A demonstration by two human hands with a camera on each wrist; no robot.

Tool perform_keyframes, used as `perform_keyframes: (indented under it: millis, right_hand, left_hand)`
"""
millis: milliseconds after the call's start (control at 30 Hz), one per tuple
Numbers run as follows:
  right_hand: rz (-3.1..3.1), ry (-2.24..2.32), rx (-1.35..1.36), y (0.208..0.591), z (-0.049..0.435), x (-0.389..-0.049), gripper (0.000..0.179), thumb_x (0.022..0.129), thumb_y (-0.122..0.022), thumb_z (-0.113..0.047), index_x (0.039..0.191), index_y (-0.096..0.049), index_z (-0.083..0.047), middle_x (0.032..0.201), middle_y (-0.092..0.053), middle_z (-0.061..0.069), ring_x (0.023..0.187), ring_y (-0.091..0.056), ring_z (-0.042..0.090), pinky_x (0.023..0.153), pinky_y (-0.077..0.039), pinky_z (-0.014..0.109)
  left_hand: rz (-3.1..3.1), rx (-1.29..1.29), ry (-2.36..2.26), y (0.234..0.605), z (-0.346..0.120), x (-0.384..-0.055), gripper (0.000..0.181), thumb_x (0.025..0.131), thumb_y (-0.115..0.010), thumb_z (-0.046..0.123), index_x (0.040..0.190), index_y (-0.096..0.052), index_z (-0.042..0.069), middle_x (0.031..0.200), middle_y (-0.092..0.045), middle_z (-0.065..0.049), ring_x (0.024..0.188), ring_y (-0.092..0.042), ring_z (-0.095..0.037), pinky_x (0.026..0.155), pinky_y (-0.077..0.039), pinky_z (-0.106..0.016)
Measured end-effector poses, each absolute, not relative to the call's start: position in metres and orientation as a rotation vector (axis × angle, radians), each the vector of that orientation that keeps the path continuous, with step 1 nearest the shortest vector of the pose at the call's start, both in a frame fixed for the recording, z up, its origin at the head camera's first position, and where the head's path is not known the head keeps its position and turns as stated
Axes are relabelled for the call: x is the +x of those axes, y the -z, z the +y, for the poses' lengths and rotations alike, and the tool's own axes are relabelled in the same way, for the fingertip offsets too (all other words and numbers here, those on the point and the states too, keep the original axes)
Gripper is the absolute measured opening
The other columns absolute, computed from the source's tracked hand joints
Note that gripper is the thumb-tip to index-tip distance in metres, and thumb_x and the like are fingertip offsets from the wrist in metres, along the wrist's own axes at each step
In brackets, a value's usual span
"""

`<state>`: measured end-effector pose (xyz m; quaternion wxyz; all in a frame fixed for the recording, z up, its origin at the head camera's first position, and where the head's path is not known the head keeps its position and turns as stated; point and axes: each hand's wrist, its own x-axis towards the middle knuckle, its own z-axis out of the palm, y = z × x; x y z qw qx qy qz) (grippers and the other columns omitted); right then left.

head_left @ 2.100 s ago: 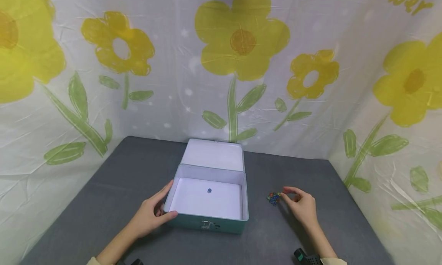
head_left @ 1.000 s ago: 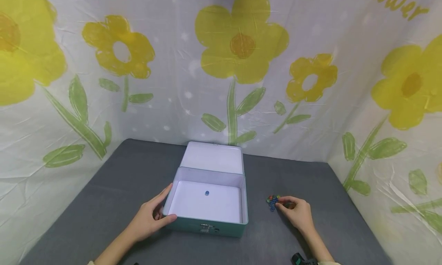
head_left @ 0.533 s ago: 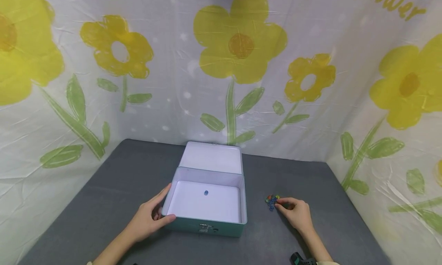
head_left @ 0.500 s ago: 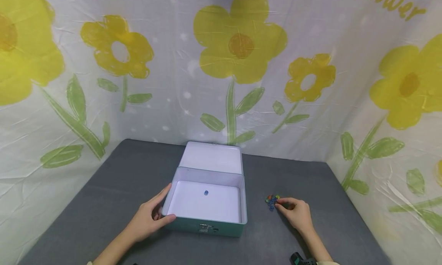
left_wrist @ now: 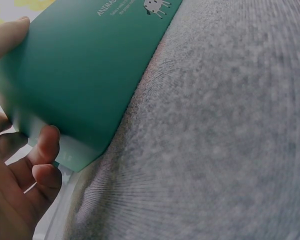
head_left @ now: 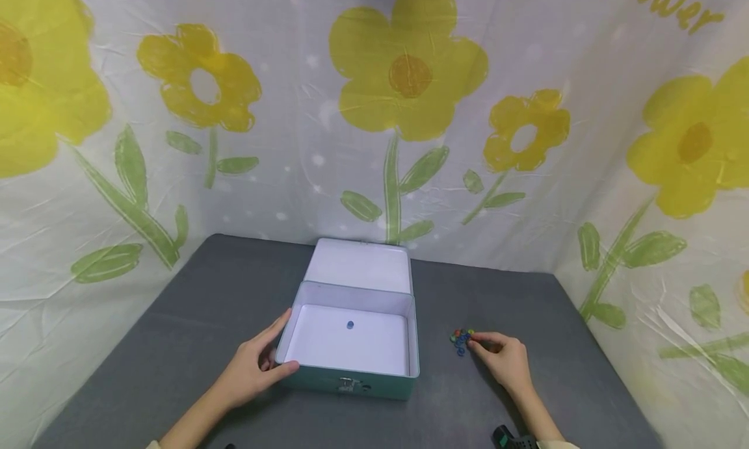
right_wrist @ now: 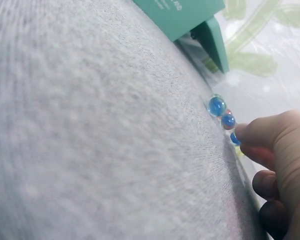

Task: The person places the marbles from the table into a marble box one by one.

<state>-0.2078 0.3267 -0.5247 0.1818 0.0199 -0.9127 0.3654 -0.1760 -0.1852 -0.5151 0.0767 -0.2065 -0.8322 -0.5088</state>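
Note:
A green tin box (head_left: 383, 385) with a white inside stands in the middle of the table, its lid (head_left: 359, 265) swung back. One blue marble (head_left: 350, 325) lies on the box floor. My left hand (head_left: 248, 371) grips the near left corner of the box, thumb on the front rim and fingers along the left side. Right of the box is a small cluster of glass marbles (head_left: 459, 340), blue, red, green and yellow. My right hand (head_left: 508, 366) pinches at the cluster's right edge; in the right wrist view its fingertips cover part of a blue marble (right_wrist: 235, 138).
The dark grey cloth-covered table (head_left: 193, 319) reaches back to a white curtain (head_left: 292, 195) printed with yellow flowers. A black wrist device (head_left: 512, 438) sits on the right forearm. A clasp (head_left: 346, 384) is on the box's front.
Over the last two seconds my right thumb and forefinger have drawn together at the cluster, and a few marbles have shifted slightly. The left hand keeps its place on the box.

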Motion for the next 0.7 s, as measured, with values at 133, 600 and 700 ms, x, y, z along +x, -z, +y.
perform_keyframes:
  millis: [133,600,700]
  right_hand:
    - [-2.549,-1.04,0.085,0.524,0.3269,-0.2081,0.015,0.088,-0.088,-0.013,0.101,-0.085,-0.009,0.064,-0.071,-0.003,0.037,-0.03,-0.004,0.04,-0.027,0.021]
    - [-2.514,-1.1,-0.008,0.5192,0.3236,-0.208,0.013,0.089,-0.087,-0.012,0.101,-0.085,-0.01,0.057,-0.065,-0.003,0.04,-0.036,0.002,0.041,-0.029,0.022]
    - [-2.491,-1.094,0.021,0.5182,0.3231,-0.208,0.013,0.089,-0.087,-0.013,0.101,-0.085,-0.01,0.059,-0.067,-0.003,0.04,-0.035,0.001,0.041,-0.029,0.022]
  left_hand:
    - [-2.487,-0.628,1.512,0.5143,-0.1857,-0.1763,0.089,0.089,-0.087,0.021,0.164,-0.041,0.015,0.132,-0.059,-0.016,0.061,-0.042,0.001,0.052,-0.041,-0.022]
    - [-2.506,-0.626,1.511,0.512,-0.1846,-0.175,0.089,0.089,-0.086,0.021,0.165,-0.04,0.017,0.133,-0.058,-0.017,0.06,-0.04,0.001,0.053,-0.039,-0.021]
    - [-2.509,-0.622,1.506,0.5134,-0.1847,-0.1754,0.088,0.09,-0.086,0.022,0.165,-0.04,0.017,0.133,-0.058,-0.017,0.061,-0.04,0.001,0.053,-0.04,-0.022]
